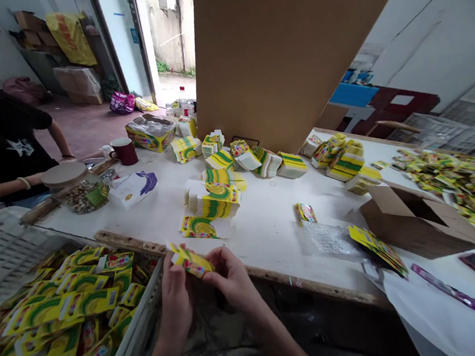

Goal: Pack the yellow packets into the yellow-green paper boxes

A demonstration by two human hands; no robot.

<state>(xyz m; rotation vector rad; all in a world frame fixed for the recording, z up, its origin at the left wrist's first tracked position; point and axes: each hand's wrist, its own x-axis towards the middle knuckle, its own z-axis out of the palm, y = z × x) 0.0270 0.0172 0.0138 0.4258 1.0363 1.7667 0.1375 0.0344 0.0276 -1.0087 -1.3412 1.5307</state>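
Observation:
A small yellow-and-green printed carton [192, 262] is held between both hands just past the table's front edge. My left hand [176, 290] grips its left end, where a pale flap sticks up. At the right end, the thumb and fingers of my right hand [232, 279] pinch the carton. Directly beyond my hands, a row of flat, unfilled cartons [215, 205] stands on the white table, with one flat carton [198, 227] lying at its near end. To my left, a white plastic crate [143, 307] holds a heap of similar filled cartons [76, 294].
A cardboard sheet [276, 56] stands upright behind stacks of cartons [261, 161]. A lidded jar [80, 193], mug [124, 152] and tissue pack [133, 189] stand left. Rightward are an open cardboard box [418, 219], clear wrap [331, 240] and piled packets [469, 183]. Someone sits at far left.

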